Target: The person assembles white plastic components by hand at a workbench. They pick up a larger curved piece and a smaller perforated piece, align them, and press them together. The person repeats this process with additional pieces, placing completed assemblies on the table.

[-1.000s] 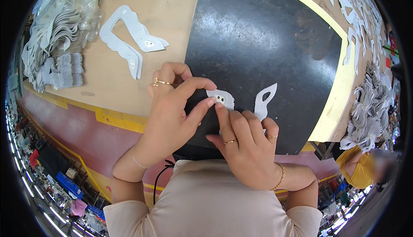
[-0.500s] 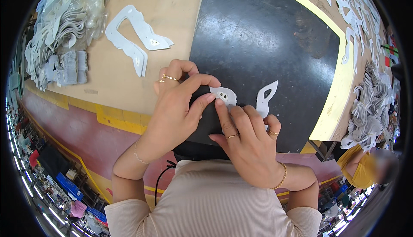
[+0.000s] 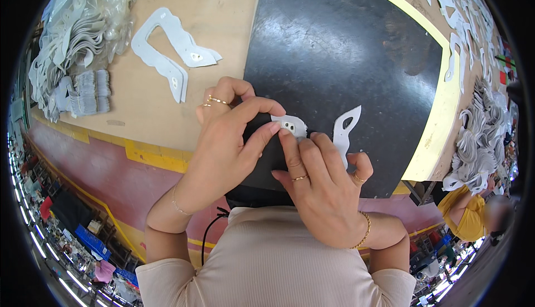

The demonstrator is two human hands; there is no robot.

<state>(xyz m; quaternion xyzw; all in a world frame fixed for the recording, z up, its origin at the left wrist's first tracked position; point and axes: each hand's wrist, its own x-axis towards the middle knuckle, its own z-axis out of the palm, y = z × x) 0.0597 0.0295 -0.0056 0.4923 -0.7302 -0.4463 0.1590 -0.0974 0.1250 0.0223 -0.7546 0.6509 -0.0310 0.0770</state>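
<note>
A light grey, curved cut piece (image 3: 299, 123) lies on the black mat (image 3: 340, 45), close to the mat's near edge. On it sits a small white patch (image 3: 288, 126) with two dark holes. My left hand (image 3: 231, 131) pinches at the patch's left edge, thumb and index fingertip drawn together. From the near side, the index fingertip of my right hand (image 3: 323, 187) presses at the patch. Its other fingers curl over the grey piece, and its thumb stands apart. A grey pointed end (image 3: 346, 126) with an oval slot shows beyond the right hand; whether the two parts join is hidden.
Layered grey U-shaped pieces (image 3: 159, 34) with small white patches lie on the tan table at left. Stacked grey pieces (image 3: 83, 92) and clear plastic bags (image 3: 120, 6) are farther left. More grey pieces (image 3: 473, 134) pile up at right, near a person in yellow (image 3: 465, 212).
My right hand's outer fingers have shifted slightly right and spread a little. The left hand keeps its pinch at the patch. The view has moved very slightly.
</note>
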